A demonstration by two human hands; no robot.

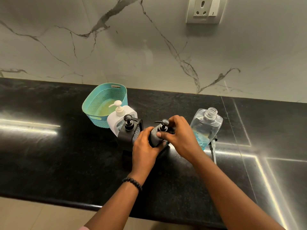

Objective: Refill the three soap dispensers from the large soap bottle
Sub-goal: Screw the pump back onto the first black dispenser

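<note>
So a dark grey soap dispenser [155, 138] is being held upright near the middle of the black tabletop [49, 146], right in front of the person. The left hand [146, 146] is wrapped around its body from the left side, grip closed on it, and a black bead bracelet [132, 182] is worn on that wrist. The right hand [180, 135] is curled over the neck of the same dispenser, fingers pinched around the collar just under its black pump head [163, 122], whose spout is pointed left. Whether the pump is screwed tight or loose can't be told from here. Just to the left, a second dispenser in black [127, 138] is parked with its own black pump on top, touching or nearly touching the left hand. Behind that one, a white dispenser [116, 120] with a cream pump is stood up against a teal perforated basket [103, 103], which is tipped toward the camera. Over on the right, the large soap bottle [205, 127] is seen uncapped, clear plastic, with only a bit of blue liquid left at the bottom; it's sitting just beside the right wrist. A loose pump tube [213, 150] is laid on the tabletop by the bottle's base. A marble-look wall [149, 47] with a white socket plate [205, 10] is seen behind everything.
</note>
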